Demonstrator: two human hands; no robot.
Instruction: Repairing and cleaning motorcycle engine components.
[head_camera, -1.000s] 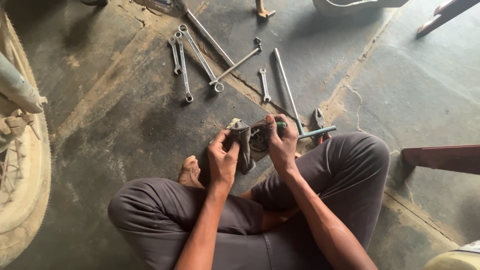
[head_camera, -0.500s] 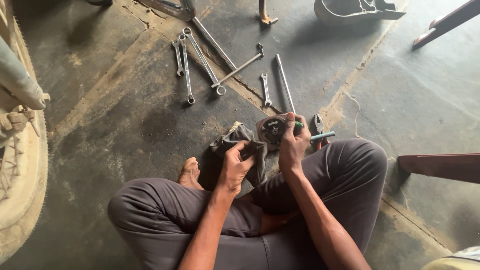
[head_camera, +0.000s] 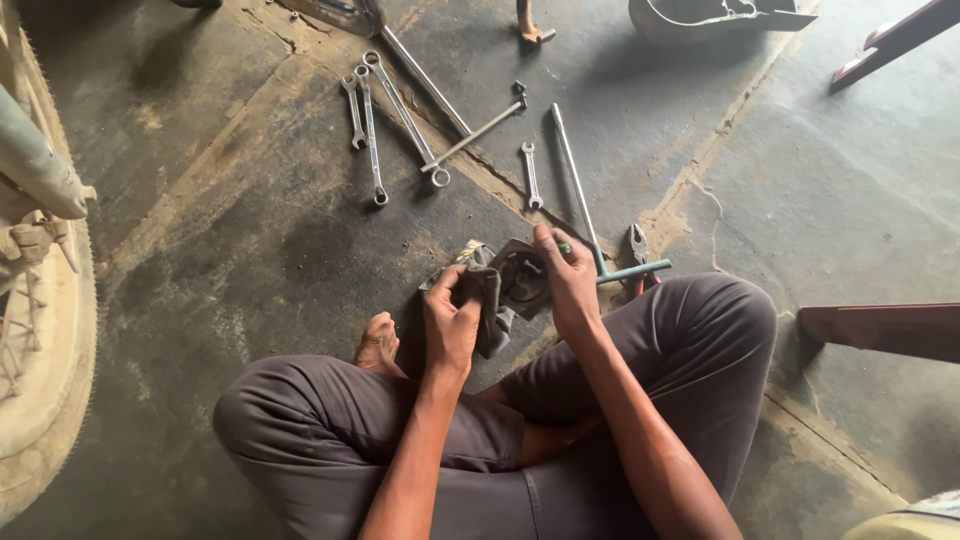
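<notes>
Part: your right hand (head_camera: 568, 285) clamps the round metal part (head_camera: 522, 280), face tilted toward you.
Rag: your left hand (head_camera: 450, 325) grips the grey rag (head_camera: 487, 300), just left of the part.

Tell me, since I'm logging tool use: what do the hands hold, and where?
Left hand bunches a grey rag; right hand holds a round metal part at its upper edge.

Ahead of the hands (head_camera: 510, 300), wrenches (head_camera: 375, 125) and a T-bar (head_camera: 590, 205) lay scattered across the floor (head_camera: 220, 240). Pliers (head_camera: 637, 245) sat just right of them. Bare floor opened to their left, bounded farther out by a wheel (head_camera: 45, 350).
</notes>
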